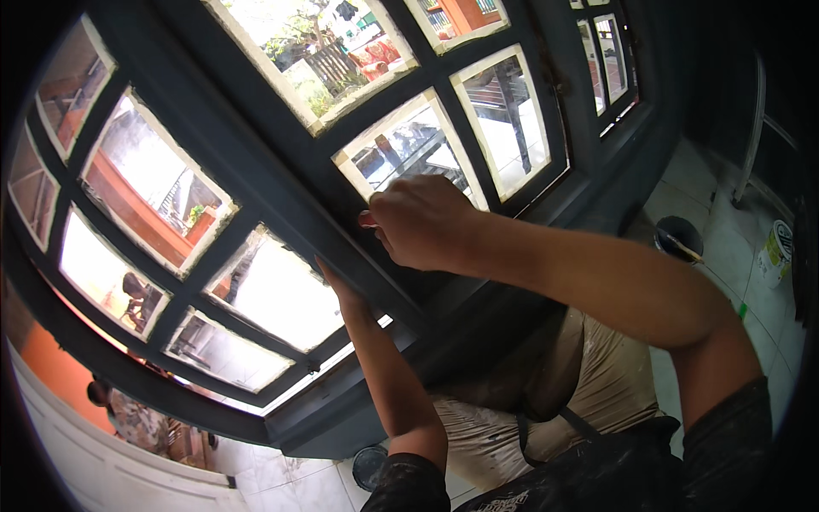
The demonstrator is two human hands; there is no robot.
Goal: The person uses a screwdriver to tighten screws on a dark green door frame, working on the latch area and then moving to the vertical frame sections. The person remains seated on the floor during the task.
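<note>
A dark grey window frame (286, 166) fills much of the view, its glass panes (409, 141) edged with rough whitish strips. In front of a lower pane, my right hand (431, 220) is closed, knuckles up. A small reddish bit shows at its left side, and what the fingers grip is mostly hidden. Lower and to the left, my left hand (339, 286) lies against the upright post between the two window sections. One stretched finger shows there; the others are out of sight. No object is visible in that hand.
Right of me, a dark bucket (678, 237) with a stick-like tool across its rim and a white-and-green tub (775, 254) stand on the tiled floor. A dark round container (369, 467) sits below the sill. A person (136, 420) is at the lower left.
</note>
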